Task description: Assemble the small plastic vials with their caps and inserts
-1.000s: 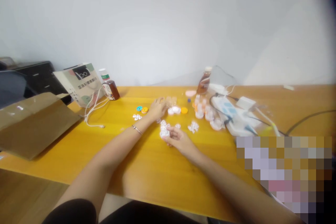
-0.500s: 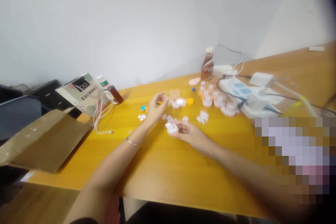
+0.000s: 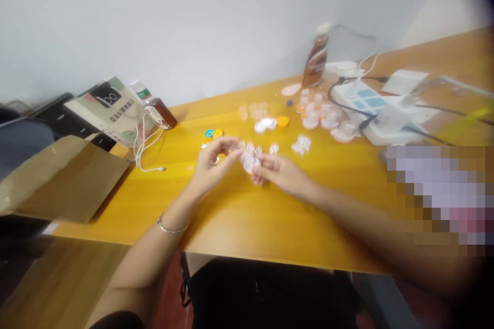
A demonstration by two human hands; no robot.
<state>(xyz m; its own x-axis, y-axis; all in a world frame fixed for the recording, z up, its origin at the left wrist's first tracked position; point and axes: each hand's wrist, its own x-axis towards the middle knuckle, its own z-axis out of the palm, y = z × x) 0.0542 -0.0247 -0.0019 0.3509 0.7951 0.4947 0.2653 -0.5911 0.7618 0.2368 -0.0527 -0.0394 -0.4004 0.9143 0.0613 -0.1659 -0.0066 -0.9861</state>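
Observation:
My right hand (image 3: pixel 283 175) holds a small clear plastic cap-like piece (image 3: pixel 250 163) above the yellow table (image 3: pixel 247 216). My left hand (image 3: pixel 212 164), a thin bracelet on its wrist, has its fingertips pinched together right beside that piece; what they pinch is too blurred to name. Several more small clear pieces (image 3: pixel 270 148) lie on the table just beyond both hands. Further back are a blue ring (image 3: pixel 209 133) and an orange ring (image 3: pixel 218 133).
A cardboard sheet (image 3: pixel 65 177) lies at the left edge with a printed box (image 3: pixel 110 110), a white cable and a brown bottle (image 3: pixel 162 113). Another brown bottle (image 3: pixel 316 56), small capped cups (image 3: pixel 324 118) and a white power strip (image 3: pixel 370 108) with cables sit at the back right.
My left hand came back from the pieces further out and met my right hand. The camera tilted and swung, so the table now slopes in view.

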